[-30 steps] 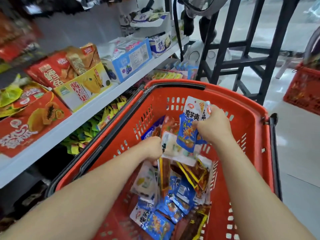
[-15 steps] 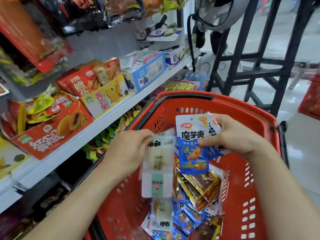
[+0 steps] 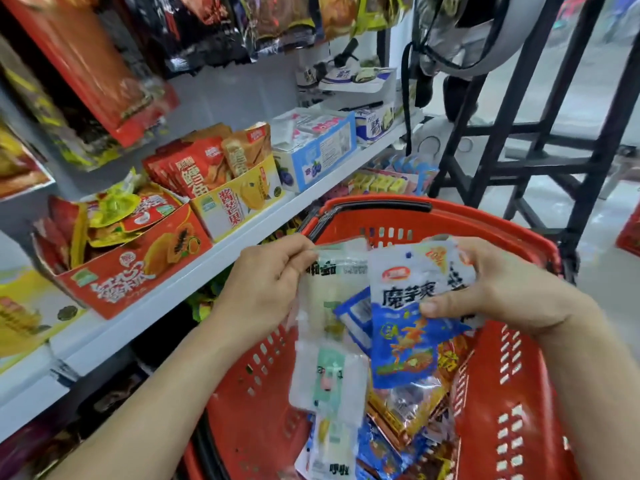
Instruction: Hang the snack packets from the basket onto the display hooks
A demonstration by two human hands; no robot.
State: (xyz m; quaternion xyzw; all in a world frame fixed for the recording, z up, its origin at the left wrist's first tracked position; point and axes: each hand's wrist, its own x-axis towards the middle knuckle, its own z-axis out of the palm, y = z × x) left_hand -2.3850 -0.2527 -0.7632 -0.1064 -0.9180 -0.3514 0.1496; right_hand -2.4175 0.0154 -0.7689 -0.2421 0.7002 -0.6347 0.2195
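Note:
A red plastic basket (image 3: 512, 393) with a black handle stands in front of me, with several snack packets (image 3: 412, 410) piled inside. My left hand (image 3: 266, 285) pinches the top of a strip of clear white packets (image 3: 329, 368) that dangles down into the basket. My right hand (image 3: 502, 285) grips a small bunch of blue and white packets (image 3: 405, 323) by their upper edge, thumb across the front. The two hands are close together above the basket. Hanging snack bags (image 3: 214, 26) show at the top of the view; their hooks are hidden.
A white shelf (image 3: 194, 282) at the left carries display boxes: an orange papaya box (image 3: 138, 268), a yellow mango box (image 3: 239, 202) and a blue blueberry box (image 3: 318, 157). A black metal frame (image 3: 588, 161) stands behind the basket. Another red basket (image 3: 628, 233) sits far right.
Both hands have lifted out of the basket with their packets. The left hand pulled the clear strip up and toward the blue packets. The view has tilted up toward the shelves.

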